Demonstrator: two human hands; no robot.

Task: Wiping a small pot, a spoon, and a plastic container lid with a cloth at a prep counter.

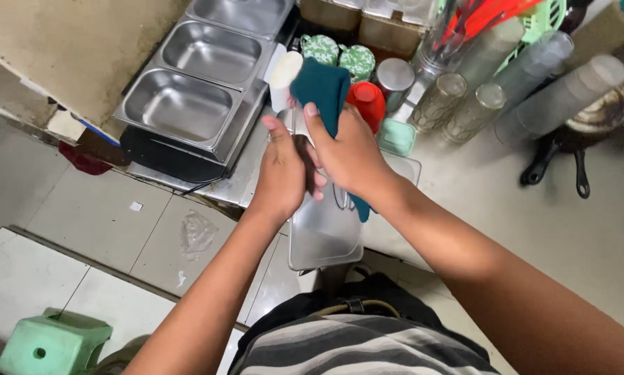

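Two hands: right hand [350,156] grips one teal cloth [320,89]; three steel pans [211,52].

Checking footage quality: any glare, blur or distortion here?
Head view: soft even light, mild glare on the steel pans; the hands, left and right, and teal cloth are slightly motion-blurred; wide-angle lens bends the edges.

Behind the hands, the way is blocked by a white bottle [285,78], two green speckled lids [340,57], a red cup [367,103] and glass tumblers [458,104]. Steel pans [208,76] fill the left. A black frying pan [569,149] sits far right. The counter [506,208] on the right has open room.
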